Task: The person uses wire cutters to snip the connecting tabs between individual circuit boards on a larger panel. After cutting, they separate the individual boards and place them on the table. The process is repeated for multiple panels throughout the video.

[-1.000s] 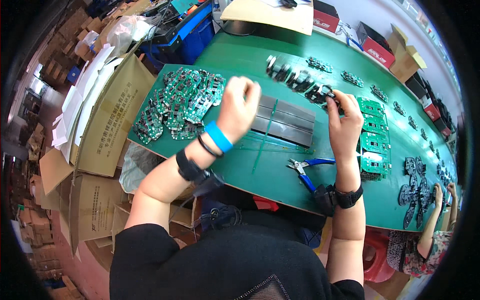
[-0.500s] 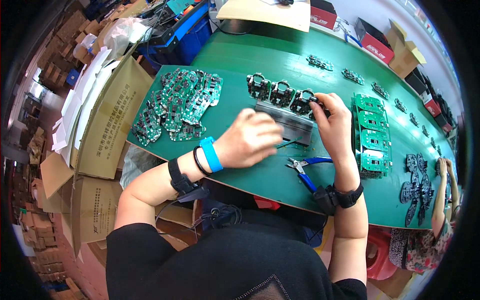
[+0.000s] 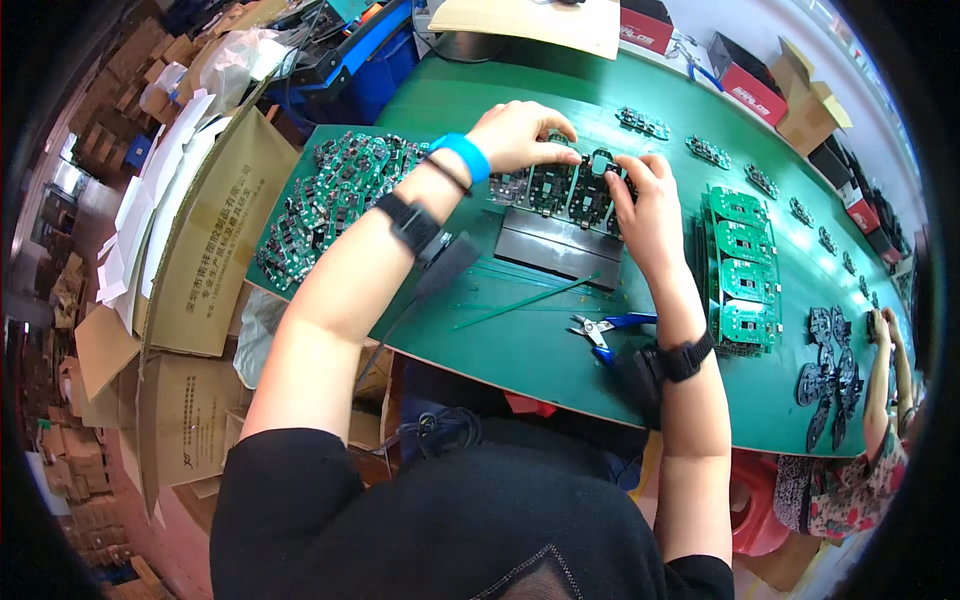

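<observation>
A joined row of circuit boards (image 3: pixel 553 190) with dark parts stands along the far side of a dark metal block (image 3: pixel 556 246). My left hand (image 3: pixel 522 138) reaches over the row's top edge, thumb and fingers pinched on it near the middle. At the row's right end my right hand (image 3: pixel 650 205) grips it between thumb and fingers. The left hand partly covers the boards' upper edge. Thin green strips (image 3: pixel 525 302) lie in front of the block. Close by are cutting pliers (image 3: pixel 600 328) with blue handles, partly hidden by the band on my right wrist.
Loose circuit boards (image 3: pixel 335 190) are heaped on the left. To the right stands a stack of green board panels (image 3: pixel 742 270), with black plastic parts (image 3: pixel 830 375) beyond it. Several assembled boards (image 3: pixel 708 151) line the far side. Another person's hands (image 3: pixel 886 330) work at far right.
My left hand has moved from the near side of the block up to the row of boards. The row has tilted, and the right hand has shifted slightly farther away. Green strips now show uncovered.
</observation>
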A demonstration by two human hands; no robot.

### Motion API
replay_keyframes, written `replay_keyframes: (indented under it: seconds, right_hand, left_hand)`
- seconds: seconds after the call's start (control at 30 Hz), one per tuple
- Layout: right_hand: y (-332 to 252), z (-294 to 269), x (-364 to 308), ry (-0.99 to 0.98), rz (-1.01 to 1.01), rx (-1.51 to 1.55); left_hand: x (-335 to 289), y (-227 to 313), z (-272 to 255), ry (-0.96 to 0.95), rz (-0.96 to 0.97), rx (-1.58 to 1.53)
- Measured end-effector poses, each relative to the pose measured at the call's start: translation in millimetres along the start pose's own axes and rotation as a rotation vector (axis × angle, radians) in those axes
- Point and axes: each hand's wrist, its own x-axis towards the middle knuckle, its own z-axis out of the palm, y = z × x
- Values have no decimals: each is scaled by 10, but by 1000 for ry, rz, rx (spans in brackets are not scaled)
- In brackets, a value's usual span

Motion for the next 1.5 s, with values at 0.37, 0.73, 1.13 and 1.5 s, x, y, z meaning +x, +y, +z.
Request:
replay_keyframes:
  seconds: [0.37,0.73,1.13,1.5]
  right_hand:
    - [123,101,202,-134,167,200]
    - [-249,-514,-320,-41,-2,388]
    - [-159,-519,-404,-95,125,582]
    - [-171,-493,-420,-141,146,606]
  left_hand:
    - [326,-608,-5,-9,-323,-295]
    - [1019,-996,137,326,-641,-705]
    - [1417,-1398,637,680,-703,-524]
    - [1086,-1968,181,745,-743,-268]
